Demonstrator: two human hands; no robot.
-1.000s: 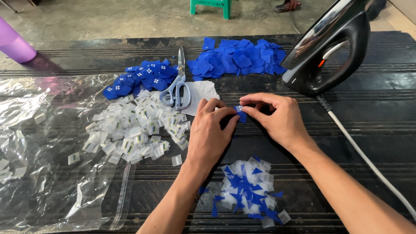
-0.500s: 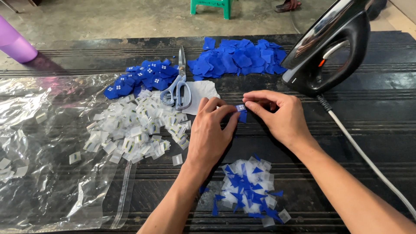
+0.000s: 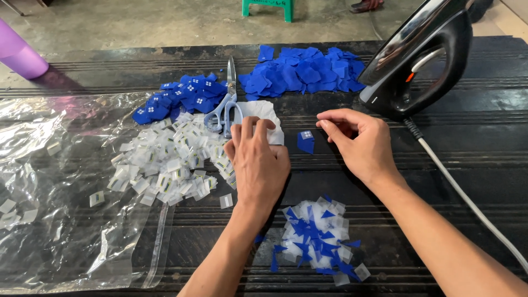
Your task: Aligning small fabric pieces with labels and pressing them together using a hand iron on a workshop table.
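Observation:
A small blue fabric square with a white label point(image 3: 306, 141) lies on the dark table between my hands, touched by neither. My left hand point(image 3: 257, 159) rests palm down, fingers curled on a white paper sheet point(image 3: 263, 114), holding nothing I can see. My right hand point(image 3: 360, 142) sits just right of the blue square, fingers loosely curled and empty. To the left lies a heap of small white labels point(image 3: 173, 159) on clear plastic. Grey-handled scissors point(image 3: 224, 107) lie above my left hand.
A black iron point(image 3: 421, 60) stands at the right, its white cord point(image 3: 467, 201) running toward me. Plain blue squares point(image 3: 302, 74) are piled at the back, labelled blue squares point(image 3: 181, 98) left of them. Blue and white scraps point(image 3: 316, 242) lie near me. A purple cup point(image 3: 19, 52) stands far left.
Both hands held the blue square together; now it lies on the table. My left hand moved left onto the white paper and my right hand drew back right.

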